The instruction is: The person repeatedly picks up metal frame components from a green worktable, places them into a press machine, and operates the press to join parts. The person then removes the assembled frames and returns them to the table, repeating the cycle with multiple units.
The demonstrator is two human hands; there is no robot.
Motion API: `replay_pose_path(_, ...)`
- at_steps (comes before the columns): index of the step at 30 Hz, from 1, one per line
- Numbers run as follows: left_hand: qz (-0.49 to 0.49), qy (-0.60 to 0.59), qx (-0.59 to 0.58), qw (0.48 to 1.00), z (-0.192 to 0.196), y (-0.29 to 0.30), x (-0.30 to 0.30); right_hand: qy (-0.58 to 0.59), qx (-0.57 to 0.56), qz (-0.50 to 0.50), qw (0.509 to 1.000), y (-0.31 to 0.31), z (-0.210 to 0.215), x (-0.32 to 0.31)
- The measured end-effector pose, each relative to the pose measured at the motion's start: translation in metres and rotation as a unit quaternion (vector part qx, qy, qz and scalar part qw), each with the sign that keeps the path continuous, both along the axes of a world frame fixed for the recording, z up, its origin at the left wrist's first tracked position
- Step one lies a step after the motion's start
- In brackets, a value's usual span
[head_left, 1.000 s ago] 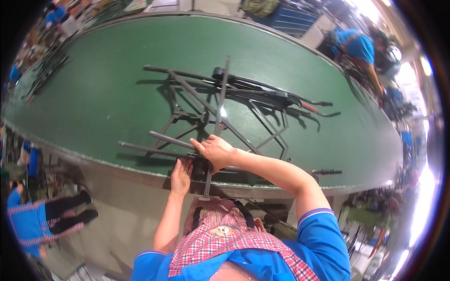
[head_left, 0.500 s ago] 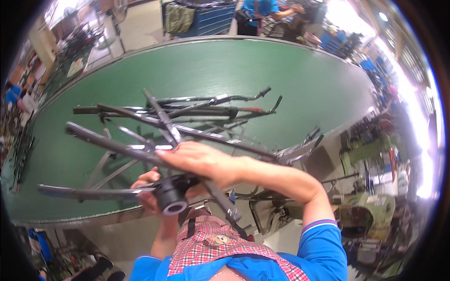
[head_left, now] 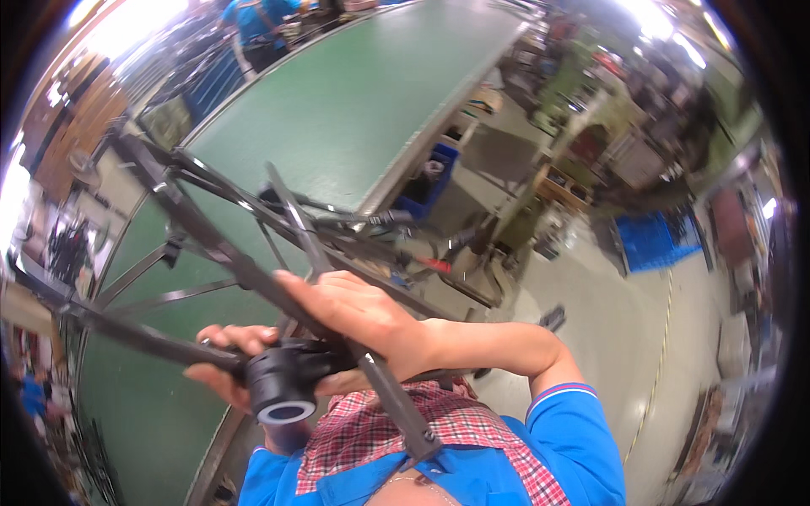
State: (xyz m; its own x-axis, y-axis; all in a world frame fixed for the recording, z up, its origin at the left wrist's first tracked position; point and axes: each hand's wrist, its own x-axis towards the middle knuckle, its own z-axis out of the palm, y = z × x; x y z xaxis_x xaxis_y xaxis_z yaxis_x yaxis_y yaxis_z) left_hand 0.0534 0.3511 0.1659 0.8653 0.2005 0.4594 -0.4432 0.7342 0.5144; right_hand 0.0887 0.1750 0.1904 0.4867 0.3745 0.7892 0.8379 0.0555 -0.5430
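Observation:
Both my hands hold a dark metal tube frame [head_left: 236, 268] in front of my body, its long tubes crossing and pointing up to the left. My left hand [head_left: 239, 339] is wrapped round the lower tube, beside a thick black cylindrical fitting [head_left: 283, 384] with a pale ring at its end. My right hand [head_left: 367, 319] grips the frame where tubes cross, right of the fitting; part of its fingers is hidden behind the tubes. Just beyond, more dark tubes with a red part [head_left: 435, 265] lie partly covered by the held frame.
The green-topped table [head_left: 363, 93] stretches away ahead. A person in blue [head_left: 257, 25] stands at its far left side. Right of the table are a blue bin [head_left: 430, 181], green machinery [head_left: 582, 135] and a blue crate [head_left: 658, 240] on the floor [head_left: 591, 337].
The view has swung to the right, bringing in more floor and machinery. The held frame has tilted, its left ends now higher and nearer. Both hands keep their grip.

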Motion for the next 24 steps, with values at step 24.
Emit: replay_pose_path(24, -0.409, 0.360, 0.475, 0.691, -0.246, -0.289, 0.064, 0.495, 0.401, -0.415, 0.649, -0.184, -0.195, -0.133)
